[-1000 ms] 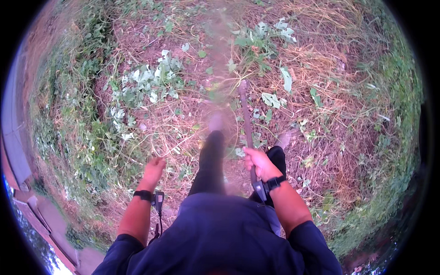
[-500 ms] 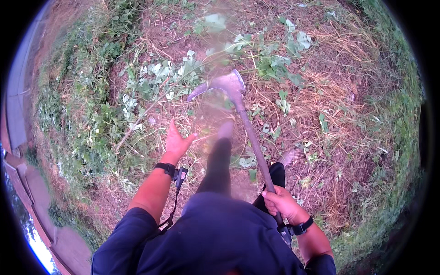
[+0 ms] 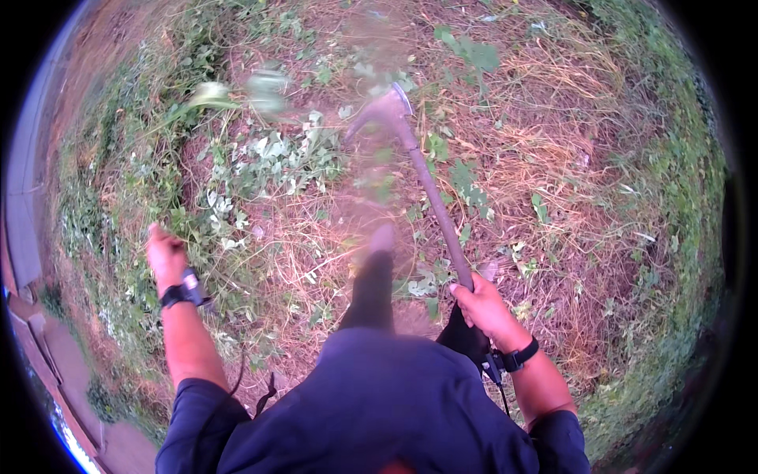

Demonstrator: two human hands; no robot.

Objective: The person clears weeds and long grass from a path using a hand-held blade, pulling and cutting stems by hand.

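Two bare hands [image 3: 166, 257] [image 3: 485, 308], one left and one right, two black wristbands [image 3: 173, 296] [image 3: 521, 355], two dark-clad legs [image 3: 368, 296] [image 3: 463, 332] and one hoe [image 3: 436, 197] are shown.

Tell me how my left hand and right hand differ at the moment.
The right hand is wrapped around the pick's handle; the left hand is off it, fingers curled, and whether it grips anything is unclear. The left hand is out to the side by leafy plants, while the right hand is nearer the dark shirt. Both are bare, with a black wristband on each wrist.
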